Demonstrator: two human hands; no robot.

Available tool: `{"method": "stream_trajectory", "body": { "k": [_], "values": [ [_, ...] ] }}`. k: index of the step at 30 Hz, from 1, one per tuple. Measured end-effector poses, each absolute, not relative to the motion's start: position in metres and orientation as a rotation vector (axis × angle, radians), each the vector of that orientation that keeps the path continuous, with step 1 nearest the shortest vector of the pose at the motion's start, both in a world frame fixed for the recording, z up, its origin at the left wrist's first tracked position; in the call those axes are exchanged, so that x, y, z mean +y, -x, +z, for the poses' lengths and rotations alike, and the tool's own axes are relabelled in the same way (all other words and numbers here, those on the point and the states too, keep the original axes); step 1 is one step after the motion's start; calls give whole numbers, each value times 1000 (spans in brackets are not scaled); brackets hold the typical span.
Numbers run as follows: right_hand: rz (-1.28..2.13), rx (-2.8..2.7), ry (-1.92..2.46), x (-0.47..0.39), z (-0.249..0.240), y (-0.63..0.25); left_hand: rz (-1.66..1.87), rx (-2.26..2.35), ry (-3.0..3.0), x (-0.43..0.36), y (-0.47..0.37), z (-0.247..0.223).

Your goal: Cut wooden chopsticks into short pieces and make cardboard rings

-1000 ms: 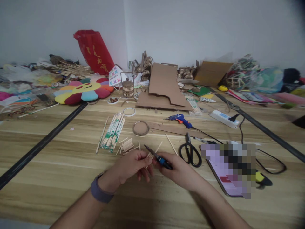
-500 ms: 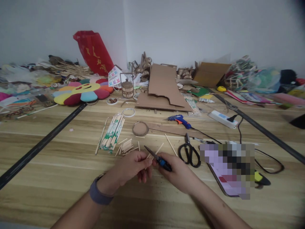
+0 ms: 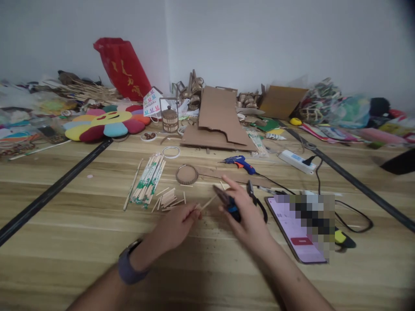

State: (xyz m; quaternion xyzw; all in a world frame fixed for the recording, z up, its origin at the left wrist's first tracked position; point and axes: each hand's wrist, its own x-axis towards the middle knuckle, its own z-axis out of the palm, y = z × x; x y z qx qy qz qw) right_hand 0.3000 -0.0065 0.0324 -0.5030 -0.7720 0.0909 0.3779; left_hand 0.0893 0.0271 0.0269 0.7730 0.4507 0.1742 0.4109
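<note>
the left hand (image 3: 177, 224) pinches a thin wooden stick (image 3: 207, 202) between its fingertips, low over the table (image 3: 81, 224). the right hand (image 3: 248, 216) is closed around small cutting pliers (image 3: 227, 201) with a blue grip; only the index finger points forward. the pliers' tip lies near the far end of the stick, but i cannot tell if it touches it.

as i judge it, the cutting work is partly done: a small pile of short cut sticks (image 3: 169, 198) lies just beyond the left hand, and a bundle of wrapped chopsticks (image 3: 147, 179) beside it looks not yet used. a round cardboard base (image 3: 186, 174) sits a little further back, with only a low rim, so much building seems left.

around the hands: black scissors (image 3: 256, 199) partly hidden behind the right hand, a phone (image 3: 292, 229) just to the right, a blue glue gun (image 3: 238, 162) with its cable, a power strip (image 3: 296, 160), cardboard sheets (image 3: 217, 123). the scissors and phone are close to the right hand and could crowd it.
</note>
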Motion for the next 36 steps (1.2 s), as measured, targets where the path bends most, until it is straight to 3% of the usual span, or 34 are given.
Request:
{"method": "stream_trajectory", "body": {
  "k": [14, 20, 24, 27, 31, 36],
  "values": [
    [85, -2187, 1824, -11, 10, -269, 345, 1317, -2375, 11, -106, 23],
    [101, -2149, 1934, -8, 9, -263, 105, 1484, -2322, 2, -114, 24],
    [489, -2117, 1694, -3, 18, -282, 293, 1148, -2258, 18, -100, 25],
    [789, -2058, 1387, -3, 30, -299, 344, 820, -1896, 31, -87, 23],
    [825, -2067, 1305, -8, 35, -303, 381, 796, -1429, 33, -91, 16],
    [729, -2173, 1356, -13, 23, -287, 471, 932, -1328, 24, -107, 8]
  ]
}}
